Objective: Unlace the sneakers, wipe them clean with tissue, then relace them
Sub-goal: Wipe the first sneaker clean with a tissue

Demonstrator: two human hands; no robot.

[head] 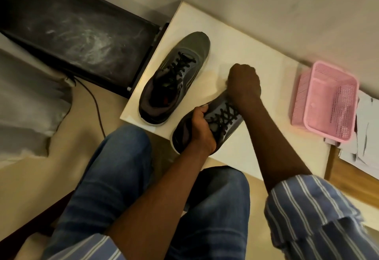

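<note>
Two grey sneakers with black laces are on a small white table (235, 40). The far sneaker (176, 75) lies alone on the table's left side, laced. The near sneaker (221, 120) is at the table's front edge, laced too. My left hand (200, 128) grips it around the collar and side. My right hand (244, 83) is closed over its toe; a pale edge peeks out beside the fingers, but I cannot tell whether it is tissue.
A pink plastic basket (328, 104) stands at the right on papers (365, 136). A dark dusty box (78, 34) sits left of the table, with a cable (96, 104) on the floor. My knees in jeans (123, 167) are below the table's front edge.
</note>
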